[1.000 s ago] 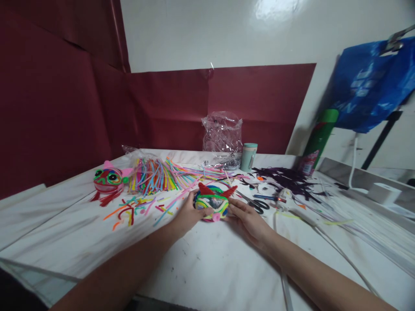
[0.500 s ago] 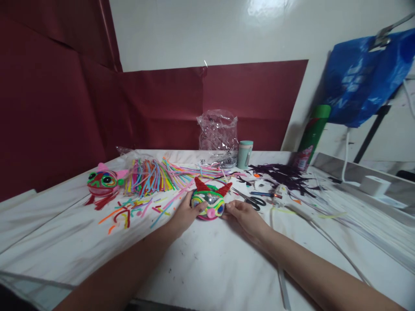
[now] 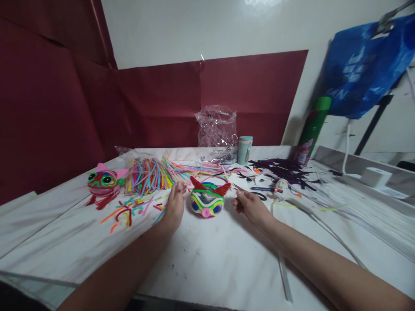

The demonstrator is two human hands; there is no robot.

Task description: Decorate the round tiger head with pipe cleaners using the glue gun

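Observation:
A small animal-head craft (image 3: 207,203), covered in bright pipe cleaners, sits on the table between my hands. It has two red pointed ears, blue round eyes, a pink nose and a shiny clear patch in the middle. My left hand (image 3: 175,207) is just left of it, fingers stretched out, not touching it. To the right, my right hand (image 3: 253,208) is apart from the craft, its fingers loosely curled with nothing visible in them. Black-handled scissors (image 3: 260,195) lie right behind the right hand, which partly hides them.
At the left stands a second craft head (image 3: 103,183), beside bundled pipe cleaners (image 3: 151,175) and scattered cut pieces (image 3: 125,216). Behind are a clear plastic bag (image 3: 217,129) and a green cup (image 3: 245,150). Purple strips (image 3: 282,170), a blue pen (image 3: 262,188) and white strips (image 3: 366,220) lie right.
Both hands have let go of the craft head and moved apart, left hand to the left, right hand to the right. The craft now rests by itself. The camera view has shifted slightly.

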